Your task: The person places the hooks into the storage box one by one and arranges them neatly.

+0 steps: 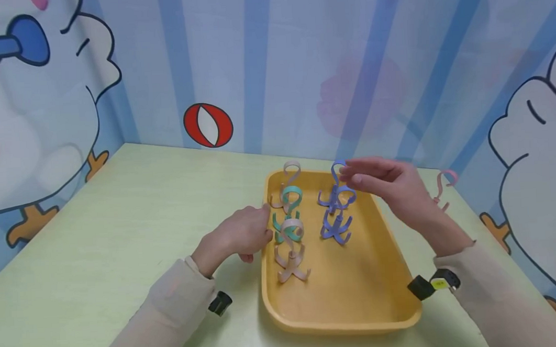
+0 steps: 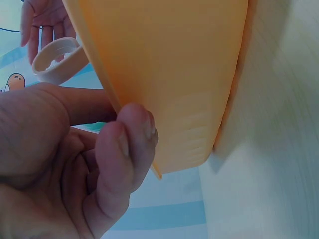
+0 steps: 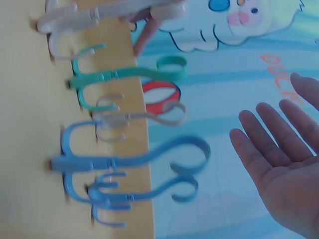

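Observation:
In the head view my left hand (image 1: pixel 248 230) grips the left rim of a yellow tray (image 1: pixel 350 295); the left wrist view shows the thumb and fingertips at its edge. Five-ended... several claw-shaped hanging hooks stand upright in the tray. The left row has a near beige hook (image 1: pixel 292 267), a green hook (image 1: pixel 292 189) and a far beige hook (image 1: pixel 298 166). To their right are a near blue hook (image 1: pixel 336 230) and a far blue hook (image 1: pixel 334 177). My right hand (image 1: pixel 397 188), holding nothing, hovers with extended fingers beside the far blue hook's loop; contact cannot be told.
A pink hook (image 1: pixel 440 186) stands on the table outside the tray, partly hidden behind the right wrist. The pale green table (image 1: pixel 120 229) extends leftward. A printed curtain (image 1: pixel 281 63) hangs along the back edge.

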A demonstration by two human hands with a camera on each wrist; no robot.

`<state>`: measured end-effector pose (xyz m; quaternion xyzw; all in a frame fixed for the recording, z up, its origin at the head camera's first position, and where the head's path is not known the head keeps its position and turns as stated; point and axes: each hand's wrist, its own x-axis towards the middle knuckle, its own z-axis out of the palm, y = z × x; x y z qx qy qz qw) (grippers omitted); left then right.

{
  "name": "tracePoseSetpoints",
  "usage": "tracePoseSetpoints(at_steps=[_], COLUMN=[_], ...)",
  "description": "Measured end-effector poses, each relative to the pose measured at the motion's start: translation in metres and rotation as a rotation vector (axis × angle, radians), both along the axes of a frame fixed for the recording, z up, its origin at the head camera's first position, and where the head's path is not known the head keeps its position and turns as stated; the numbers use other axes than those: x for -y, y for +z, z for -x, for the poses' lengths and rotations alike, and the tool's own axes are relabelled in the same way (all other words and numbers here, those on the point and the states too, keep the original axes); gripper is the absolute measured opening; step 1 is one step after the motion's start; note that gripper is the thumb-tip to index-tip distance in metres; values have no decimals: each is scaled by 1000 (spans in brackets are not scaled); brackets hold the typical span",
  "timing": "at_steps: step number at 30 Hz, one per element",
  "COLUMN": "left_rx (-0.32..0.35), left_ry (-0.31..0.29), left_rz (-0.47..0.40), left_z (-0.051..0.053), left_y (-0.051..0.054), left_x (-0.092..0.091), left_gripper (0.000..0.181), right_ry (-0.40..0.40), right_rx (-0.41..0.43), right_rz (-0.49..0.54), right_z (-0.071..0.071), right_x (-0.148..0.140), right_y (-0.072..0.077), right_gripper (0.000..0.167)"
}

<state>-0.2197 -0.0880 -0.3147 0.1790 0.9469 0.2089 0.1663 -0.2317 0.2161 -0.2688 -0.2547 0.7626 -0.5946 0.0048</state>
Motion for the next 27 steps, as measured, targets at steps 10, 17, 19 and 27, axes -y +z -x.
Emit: tracePoseSetpoints(at_steps=[10, 17, 19, 27], left_rx=[-5, -1, -1, -1], left_ry=[-3, 7, 9, 11], left_rz=[0, 2, 2, 9], left_z=[-1, -1, -1, -1], left_y=[0, 0, 0, 0], left_x=[0, -1, -1, -1], left_gripper=[61, 61, 61, 62], right_ry=[-245, -339, -393, -579], right_rx=[44, 24, 36, 93], right_rz=[112, 201, 228, 260], right_z=[2, 10, 12, 20], right_x=[-50, -81, -91, -123], right_y=[-2, -11, -13, -25], right_gripper=[35, 32, 29, 25])
